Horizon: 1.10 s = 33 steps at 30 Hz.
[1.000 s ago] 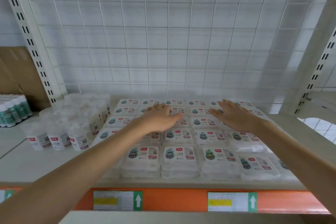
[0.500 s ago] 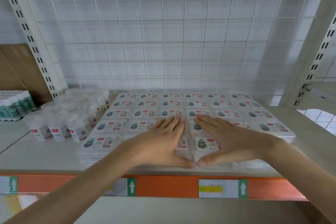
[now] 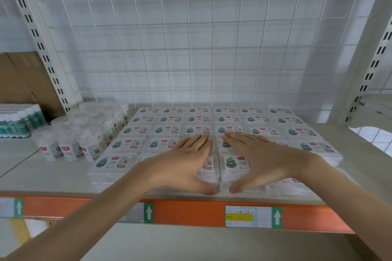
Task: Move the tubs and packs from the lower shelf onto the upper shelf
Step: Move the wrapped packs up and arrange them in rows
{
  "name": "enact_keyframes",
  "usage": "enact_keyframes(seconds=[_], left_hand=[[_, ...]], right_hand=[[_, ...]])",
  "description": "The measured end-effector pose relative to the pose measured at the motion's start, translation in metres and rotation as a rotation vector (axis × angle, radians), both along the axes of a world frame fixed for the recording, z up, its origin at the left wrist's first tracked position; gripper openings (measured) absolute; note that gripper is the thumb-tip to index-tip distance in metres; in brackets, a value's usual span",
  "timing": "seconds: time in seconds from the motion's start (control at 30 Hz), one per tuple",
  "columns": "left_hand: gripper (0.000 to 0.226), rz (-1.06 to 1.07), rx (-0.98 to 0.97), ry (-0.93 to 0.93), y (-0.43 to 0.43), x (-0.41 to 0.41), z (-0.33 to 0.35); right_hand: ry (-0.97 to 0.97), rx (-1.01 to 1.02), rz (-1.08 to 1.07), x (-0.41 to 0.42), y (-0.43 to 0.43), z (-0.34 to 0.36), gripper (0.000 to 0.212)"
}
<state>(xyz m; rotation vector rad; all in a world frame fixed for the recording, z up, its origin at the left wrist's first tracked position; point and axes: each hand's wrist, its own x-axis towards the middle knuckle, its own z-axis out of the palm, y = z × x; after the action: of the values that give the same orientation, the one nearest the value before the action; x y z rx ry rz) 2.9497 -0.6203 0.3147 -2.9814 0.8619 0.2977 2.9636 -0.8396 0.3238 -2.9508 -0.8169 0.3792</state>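
Several flat clear packs (image 3: 169, 119) with green and red labels lie in tidy rows on the upper shelf (image 3: 53, 174). Left of them stand several round clear tubs (image 3: 70, 146). My left hand (image 3: 184, 165) lies flat on the front middle packs, fingers straight, thumb against their front edge. My right hand (image 3: 261, 159) lies flat beside it on the neighbouring front packs (image 3: 235, 161), thumb also at the front edge. The two hands almost meet in the middle.
The shelf's orange front rail (image 3: 191, 210) carries price labels with green arrows. A white wire grid (image 3: 191, 38) backs the shelf, with slotted uprights at both sides. Green-labelled bottles (image 3: 19, 121) and brown cardboard (image 3: 23, 78) stand at far left. A lower shelf surface (image 3: 191, 243) shows below.
Both hands came back from the rear rows to the front row a second ago. Over the last half second they have stayed flat on the front packs.
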Motion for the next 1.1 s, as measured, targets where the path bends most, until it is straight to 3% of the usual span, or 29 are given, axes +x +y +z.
enact_keyframes(seconds=[0.4,0.53,0.7,0.9,1.1], left_hand=[[0.125,0.054,-0.007,0.028,-0.006,-0.004,0.005],[0.137,0.150,-0.025,0.169,-0.006,-0.002,0.019],[0.112,0.172,-0.134,0.168,-0.027,0.003,0.036],[0.089,0.092,-0.122,0.053,-0.066,0.010,0.019],[0.083,0.126,-0.080,0.065,-0.075,0.018,0.004]], right_hand=[[0.028,0.006,-0.012,-0.006,0.004,0.001,0.118],[0.109,0.163,-0.046,-0.008,0.000,0.006,0.096],[-0.020,0.340,-0.186,0.006,-0.031,0.019,0.089],[-0.073,0.125,-0.326,0.031,-0.073,-0.003,0.118],[-0.103,0.014,-0.304,0.028,-0.070,-0.012,0.084]])
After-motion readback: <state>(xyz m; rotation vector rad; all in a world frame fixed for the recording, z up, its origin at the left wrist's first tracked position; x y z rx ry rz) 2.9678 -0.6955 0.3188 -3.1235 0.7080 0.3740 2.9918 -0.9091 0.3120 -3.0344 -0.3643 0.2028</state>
